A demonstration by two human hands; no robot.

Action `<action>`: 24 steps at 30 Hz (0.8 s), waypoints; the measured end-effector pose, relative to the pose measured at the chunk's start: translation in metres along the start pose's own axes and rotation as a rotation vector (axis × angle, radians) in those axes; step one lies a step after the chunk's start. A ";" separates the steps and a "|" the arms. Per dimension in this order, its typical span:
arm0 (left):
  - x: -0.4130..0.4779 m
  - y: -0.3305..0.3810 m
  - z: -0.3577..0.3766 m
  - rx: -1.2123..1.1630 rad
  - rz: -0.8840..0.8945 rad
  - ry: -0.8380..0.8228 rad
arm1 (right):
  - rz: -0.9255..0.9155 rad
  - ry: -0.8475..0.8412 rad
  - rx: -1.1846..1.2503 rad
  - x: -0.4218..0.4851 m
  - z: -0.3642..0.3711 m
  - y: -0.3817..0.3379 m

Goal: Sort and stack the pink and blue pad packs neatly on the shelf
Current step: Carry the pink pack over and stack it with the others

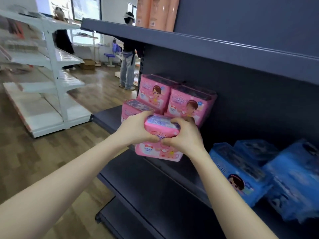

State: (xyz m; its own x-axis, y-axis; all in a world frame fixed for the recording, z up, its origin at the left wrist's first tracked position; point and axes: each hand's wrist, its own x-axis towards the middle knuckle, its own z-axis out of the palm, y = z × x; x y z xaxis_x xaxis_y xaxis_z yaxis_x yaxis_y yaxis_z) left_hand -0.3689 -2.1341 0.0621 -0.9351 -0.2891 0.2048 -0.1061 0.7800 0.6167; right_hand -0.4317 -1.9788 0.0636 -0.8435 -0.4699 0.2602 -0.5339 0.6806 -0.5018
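Observation:
Both my hands grip one pink pad pack (159,147) in front of the dark shelf (181,168). My left hand (136,130) holds its left side and my right hand (184,133) its right side. Behind it stand other pink packs: two upright ones (153,92) (189,102) on top and a lower one (131,107) at the left. To the right on the same shelf lie several blue pad packs (241,176) (296,178), leaning and untidy.
The shelf above (207,47) overhangs the packs and carries orange packs (155,12). A white shelving unit (51,83) stands at the left across a wooden floor. Two people stand in the background, one (127,54) near the dark shelf's far end.

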 end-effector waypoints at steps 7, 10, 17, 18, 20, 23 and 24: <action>0.040 0.008 0.020 -0.015 0.104 -0.144 | 0.151 0.048 -0.076 0.006 0.002 0.025; 0.055 0.007 0.027 -0.022 0.150 -0.205 | 0.220 0.076 -0.113 0.010 0.008 0.031; 0.087 -0.007 0.033 0.081 0.240 -0.309 | 0.353 0.087 -0.157 0.021 0.026 0.026; 0.091 -0.010 0.033 0.092 0.242 -0.321 | 0.364 0.087 -0.156 0.022 0.030 0.024; 0.097 -0.015 0.033 0.114 0.249 -0.334 | 0.387 0.090 -0.161 0.025 0.036 0.021; 0.103 -0.022 0.034 0.162 0.305 -0.346 | 0.411 0.109 -0.177 0.028 0.043 0.020; 0.104 -0.024 0.035 0.199 0.326 -0.350 | 0.415 0.111 -0.177 0.028 0.044 0.019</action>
State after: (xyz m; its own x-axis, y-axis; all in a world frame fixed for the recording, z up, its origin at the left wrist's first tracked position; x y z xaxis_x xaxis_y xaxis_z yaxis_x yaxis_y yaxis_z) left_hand -0.4756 -2.1633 0.0421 -0.9837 0.1634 0.0746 0.1796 0.8990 0.3993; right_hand -0.4633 -2.0038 0.0248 -0.9840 -0.0810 0.1588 -0.1435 0.8883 -0.4363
